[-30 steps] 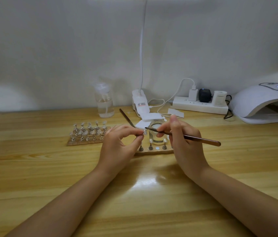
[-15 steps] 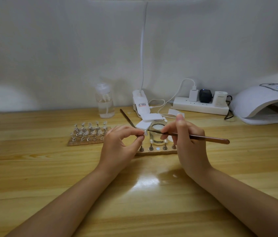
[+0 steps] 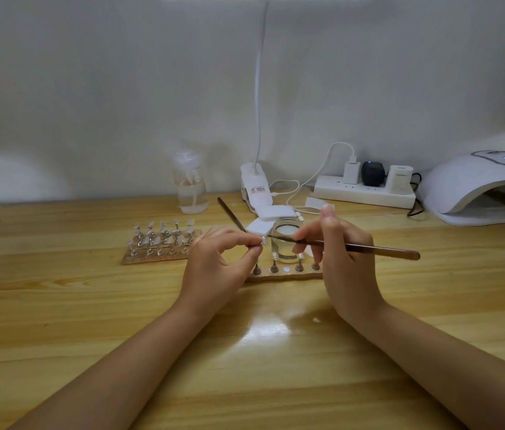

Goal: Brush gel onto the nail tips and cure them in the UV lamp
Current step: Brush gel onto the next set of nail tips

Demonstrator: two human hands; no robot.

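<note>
Both hands — brush (image 3: 353,247) tip returned left.

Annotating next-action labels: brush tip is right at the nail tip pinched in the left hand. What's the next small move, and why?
Probably a short stroke of the brush along the nail tip. The left hand pinches that tip steady, the right hand holds the brush with its bristles right at the tip, beside the glass jar. Curing looks premature: the UV lamp sits far right.
</note>
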